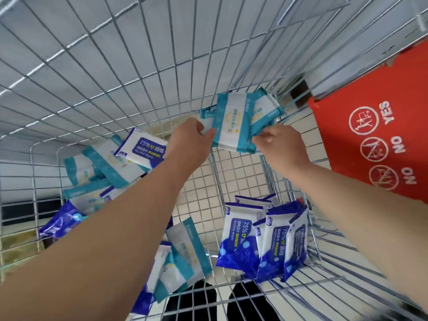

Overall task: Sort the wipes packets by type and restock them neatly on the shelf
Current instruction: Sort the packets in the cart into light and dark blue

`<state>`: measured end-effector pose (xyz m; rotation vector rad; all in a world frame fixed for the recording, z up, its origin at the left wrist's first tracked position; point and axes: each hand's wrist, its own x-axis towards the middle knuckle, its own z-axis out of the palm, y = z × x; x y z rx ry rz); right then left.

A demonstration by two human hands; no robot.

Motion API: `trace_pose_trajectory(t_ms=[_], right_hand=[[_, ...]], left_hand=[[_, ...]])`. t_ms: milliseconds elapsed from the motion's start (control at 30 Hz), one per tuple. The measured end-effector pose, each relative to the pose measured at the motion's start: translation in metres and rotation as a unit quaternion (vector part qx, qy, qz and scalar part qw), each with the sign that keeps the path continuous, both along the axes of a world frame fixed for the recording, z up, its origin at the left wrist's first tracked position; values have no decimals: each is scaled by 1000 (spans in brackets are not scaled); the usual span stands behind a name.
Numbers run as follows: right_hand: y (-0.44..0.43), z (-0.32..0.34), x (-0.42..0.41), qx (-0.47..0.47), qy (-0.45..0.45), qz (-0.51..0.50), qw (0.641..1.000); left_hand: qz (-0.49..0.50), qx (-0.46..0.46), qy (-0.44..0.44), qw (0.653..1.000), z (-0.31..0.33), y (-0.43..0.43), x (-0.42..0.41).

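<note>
Several wipes packets are lying in a mixed heap [108, 172] at the left end of the wire cart [115, 66], teal-and-white ones jumbled with blue ones. A blue alcohol-wipes packet [143, 150] is resting on top of that heap, label up. A dark blue packet [60, 222] is slumping at the heap's lower edge against the cart's side mesh. Nearer the middle, beside the left forearm, a teal packet [185, 251] is leaning over some blue ones on the cart floor.

Further right, the left hand [192, 137] is gripping, fingers curled, the left edge of a small bundle of teal-and-white packets [231, 121]. That bundle is hanging up at the far mesh wall, near the corner, well above the cart floor. Whether it is touching the wire I cannot tell. The packets in it are overlapping and fanning out a little toward the right. The right hand [280, 144] is pinching the bundle's lower right edge, fingers bent, thumb tip showing.

Below that arm, a row of blue packets [261, 242] is standing upright, packed side by side against the cart's right wall. Furthest right, a red flap [370, 135] with YES and NO signs is tilting along the edge of the cart.
</note>
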<state>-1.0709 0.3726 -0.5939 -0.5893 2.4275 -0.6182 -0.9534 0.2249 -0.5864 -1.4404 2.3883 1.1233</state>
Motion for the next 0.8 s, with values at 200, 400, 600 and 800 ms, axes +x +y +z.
trace_pose_trajectory(t_ms=[200,400,600,800], right_hand=[[-28,25,50,-29,58,152,986],[-88,21,109,-40,32,230,972],[-132,-8,138,14,-37,256,966],[-155,-41,134,77,-18,213,974]], left_hand=[[-49,-60,-55,996,30,-28,71],[7,-104,-135,985,35,-76,160],[97,-32,-93,990,3,-105,179],[163,10,-33,986,-7,-113,170]])
